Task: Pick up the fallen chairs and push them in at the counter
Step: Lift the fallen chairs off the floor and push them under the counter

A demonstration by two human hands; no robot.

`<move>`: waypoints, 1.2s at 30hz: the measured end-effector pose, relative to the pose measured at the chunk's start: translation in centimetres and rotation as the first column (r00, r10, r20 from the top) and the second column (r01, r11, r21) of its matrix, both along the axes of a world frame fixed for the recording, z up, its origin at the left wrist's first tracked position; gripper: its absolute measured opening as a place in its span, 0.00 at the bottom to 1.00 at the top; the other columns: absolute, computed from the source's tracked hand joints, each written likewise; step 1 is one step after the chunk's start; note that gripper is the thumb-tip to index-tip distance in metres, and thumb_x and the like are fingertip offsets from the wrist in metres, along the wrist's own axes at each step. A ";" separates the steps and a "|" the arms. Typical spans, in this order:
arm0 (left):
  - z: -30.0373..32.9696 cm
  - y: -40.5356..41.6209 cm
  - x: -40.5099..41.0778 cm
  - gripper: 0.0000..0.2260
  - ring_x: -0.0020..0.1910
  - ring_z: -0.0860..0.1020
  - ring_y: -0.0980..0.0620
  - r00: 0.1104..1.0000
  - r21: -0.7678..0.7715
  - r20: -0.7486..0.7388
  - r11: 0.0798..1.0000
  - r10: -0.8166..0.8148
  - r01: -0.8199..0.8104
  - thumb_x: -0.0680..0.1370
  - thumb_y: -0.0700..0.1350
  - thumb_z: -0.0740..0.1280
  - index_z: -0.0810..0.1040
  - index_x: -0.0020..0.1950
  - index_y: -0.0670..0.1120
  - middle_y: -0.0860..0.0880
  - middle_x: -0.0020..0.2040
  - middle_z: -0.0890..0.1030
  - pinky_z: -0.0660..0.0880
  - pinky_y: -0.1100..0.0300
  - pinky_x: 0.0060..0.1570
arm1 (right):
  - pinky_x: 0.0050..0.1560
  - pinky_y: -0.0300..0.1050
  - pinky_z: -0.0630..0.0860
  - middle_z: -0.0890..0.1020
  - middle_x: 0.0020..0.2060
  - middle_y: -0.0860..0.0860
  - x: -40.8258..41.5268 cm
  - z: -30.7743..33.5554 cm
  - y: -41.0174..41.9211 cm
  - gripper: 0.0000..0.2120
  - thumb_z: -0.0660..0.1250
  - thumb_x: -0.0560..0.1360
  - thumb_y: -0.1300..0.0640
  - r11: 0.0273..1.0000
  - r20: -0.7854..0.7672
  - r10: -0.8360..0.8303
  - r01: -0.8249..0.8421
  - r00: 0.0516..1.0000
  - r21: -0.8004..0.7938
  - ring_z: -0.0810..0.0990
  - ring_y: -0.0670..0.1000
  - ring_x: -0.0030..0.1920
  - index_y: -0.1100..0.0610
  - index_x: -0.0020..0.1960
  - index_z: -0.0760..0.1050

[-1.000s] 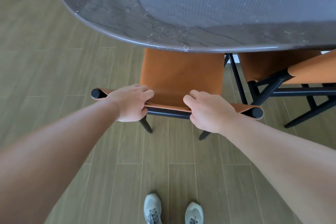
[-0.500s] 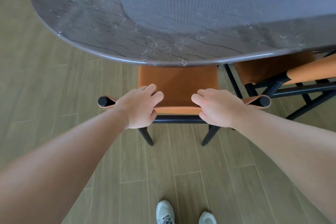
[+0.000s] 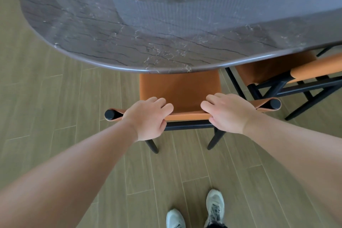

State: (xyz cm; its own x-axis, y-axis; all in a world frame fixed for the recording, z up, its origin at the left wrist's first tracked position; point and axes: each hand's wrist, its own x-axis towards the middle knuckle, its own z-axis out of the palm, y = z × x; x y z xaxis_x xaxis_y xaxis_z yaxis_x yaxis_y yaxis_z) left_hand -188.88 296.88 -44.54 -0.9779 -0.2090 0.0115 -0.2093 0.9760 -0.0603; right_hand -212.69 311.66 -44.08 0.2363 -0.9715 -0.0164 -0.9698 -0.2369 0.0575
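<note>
With your left hand point(image 3: 148, 119) and right hand point(image 3: 230, 113) grasping its backrest, fingers curled over the top, the chair point(image 3: 180, 89) has slid further beneath the surface point(image 3: 129, 42), so it's nearly tucked in.

Both arms reach forward, hands curled over the same bar.

The left hand point(image 3: 149, 117) lies knuckles up, its fingers point(image 3: 162, 103) bent over the top edge and its thumb tucked below. The right hand point(image 3: 228, 114) mirrors it a little way off, fingers point(image 3: 210, 104) hooked over the front, thumb under. Both forearms are bare and stretch out nearly straight from the lower corners, wrists level. Two feet in pale trainers point(image 3: 214, 206) stand below, between the arms.
</note>
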 end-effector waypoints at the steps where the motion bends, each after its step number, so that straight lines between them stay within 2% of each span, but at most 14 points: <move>1: 0.0 0.1 -0.1 0.06 0.33 0.70 0.47 1.000 -0.005 -0.001 1.000 0.004 -0.004 0.71 0.44 0.64 0.69 0.45 0.46 0.49 0.37 0.71 0.61 0.58 0.26 | 0.21 0.45 0.64 0.66 0.32 0.48 0.1 0.0 0.1 0.11 0.70 0.68 0.61 1.000 -0.003 0.001 -0.001 1.000 -0.014 0.65 0.51 0.28 0.55 0.44 0.69; 3: 0.1 0.3 0.0 0.09 0.35 0.70 0.47 1.000 -0.053 -0.011 0.998 0.028 -0.028 0.71 0.45 0.66 0.69 0.48 0.46 0.48 0.40 0.72 0.64 0.56 0.28 | 0.23 0.45 0.67 0.67 0.34 0.49 0.2 0.1 0.5 0.11 0.70 0.69 0.60 0.999 -0.028 -0.012 0.011 1.000 -0.040 0.66 0.50 0.29 0.56 0.47 0.69; 6: 0.0 0.2 0.9 0.16 0.43 0.73 0.43 0.996 -0.151 -0.067 0.986 0.063 -0.073 0.70 0.46 0.66 0.70 0.56 0.46 0.43 0.51 0.73 0.70 0.49 0.40 | 0.34 0.51 0.74 0.72 0.41 0.54 -0.4 0.2 2.1 0.17 0.71 0.68 0.60 0.995 -0.078 -0.074 0.067 0.994 -0.080 0.71 0.54 0.37 0.58 0.54 0.70; 9: -0.3 -0.7 3.6 0.23 0.54 0.72 0.38 0.989 -0.240 -0.093 0.962 0.111 -0.131 0.70 0.47 0.68 0.70 0.64 0.47 0.39 0.60 0.71 0.69 0.42 0.51 | 0.43 0.57 0.73 0.73 0.48 0.59 -2.8 0.1 4.7 0.23 0.70 0.67 0.63 0.983 -0.180 -0.160 0.139 0.970 -0.123 0.74 0.61 0.45 0.61 0.60 0.68; 12: -0.8 -1.0 6.2 0.27 0.60 0.71 0.37 0.988 -0.300 -0.042 0.942 0.147 -0.153 0.70 0.48 0.71 0.70 0.69 0.47 0.38 0.63 0.71 0.68 0.38 0.57 | 0.46 0.59 0.72 0.73 0.52 0.63 -4.6 -0.4 6.9 0.26 0.68 0.67 0.67 0.973 -0.248 -0.216 0.185 0.944 -0.141 0.74 0.64 0.48 0.61 0.64 0.66; 15: -0.6 -1.0 6.7 0.29 0.58 0.73 0.38 0.982 -0.278 -0.008 0.943 0.186 -0.181 0.70 0.47 0.73 0.69 0.69 0.47 0.38 0.61 0.74 0.71 0.39 0.54 | 0.47 0.60 0.70 0.73 0.53 0.64 -4.6 -0.9 7.4 0.27 0.67 0.66 0.68 0.963 -0.240 -0.254 0.222 0.937 -0.155 0.74 0.64 0.48 0.62 0.64 0.67; 20: -0.2 -2.3 6.5 0.33 0.41 0.76 0.40 0.987 -0.251 0.042 0.958 0.155 -0.139 0.61 0.37 0.75 0.68 0.64 0.45 0.42 0.48 0.77 0.72 0.49 0.37 | 0.45 0.59 0.71 0.76 0.52 0.64 -5.7 -0.6 6.5 0.26 0.71 0.65 0.64 0.976 -0.257 -0.198 0.166 0.946 -0.142 0.75 0.64 0.46 0.63 0.62 0.71; 25: 0.1 -3.2 5.5 0.28 0.44 0.75 0.41 0.978 -0.329 -0.097 0.922 0.184 -0.206 0.64 0.38 0.74 0.72 0.62 0.45 0.43 0.51 0.77 0.69 0.48 0.41 | 0.46 0.59 0.73 0.76 0.52 0.64 -6.8 0.7 4.7 0.24 0.70 0.67 0.58 0.977 -0.264 -0.178 0.139 0.948 -0.159 0.76 0.64 0.45 0.64 0.61 0.72; 28: 1.2 -4.6 4.3 0.22 0.50 0.75 0.39 0.963 -0.321 -0.144 0.910 0.227 -0.262 0.69 0.41 0.74 0.73 0.62 0.45 0.41 0.55 0.77 0.69 0.45 0.47 | 0.45 0.59 0.72 0.75 0.52 0.64 -7.7 1.8 2.9 0.25 0.69 0.67 0.56 0.973 -0.281 -0.191 0.143 0.941 -0.181 0.75 0.64 0.46 0.64 0.62 0.70; 30: 2.3 -5.5 3.3 0.23 0.55 0.75 0.37 0.953 -0.273 -0.117 0.913 0.281 -0.302 0.70 0.43 0.74 0.72 0.63 0.44 0.39 0.59 0.76 0.70 0.42 0.52 | 0.45 0.58 0.72 0.74 0.52 0.64 -8.4 2.3 1.8 0.26 0.69 0.67 0.56 0.970 -0.285 -0.195 0.142 0.938 -0.197 0.75 0.64 0.46 0.64 0.62 0.69; 33: 3.8 -7.1 2.1 0.27 0.63 0.72 0.37 0.943 -0.259 -0.018 0.909 0.333 -0.326 0.70 0.50 0.74 0.70 0.66 0.45 0.38 0.65 0.74 0.67 0.40 0.62 | 0.45 0.57 0.74 0.74 0.52 0.63 -9.3 2.8 0.7 0.26 0.68 0.67 0.56 0.969 -0.277 -0.191 0.136 0.942 -0.205 0.74 0.63 0.47 0.63 0.62 0.68; 36: 4.9 -8.9 1.4 0.34 0.74 0.61 0.41 0.950 -0.260 0.121 0.933 0.288 -0.249 0.71 0.58 0.69 0.64 0.74 0.49 0.41 0.75 0.64 0.58 0.40 0.72 | 0.46 0.58 0.76 0.74 0.53 0.63 -9.6 2.7 0.5 0.24 0.68 0.68 0.56 0.972 -0.260 -0.172 0.120 0.950 -0.202 0.75 0.63 0.47 0.62 0.62 0.68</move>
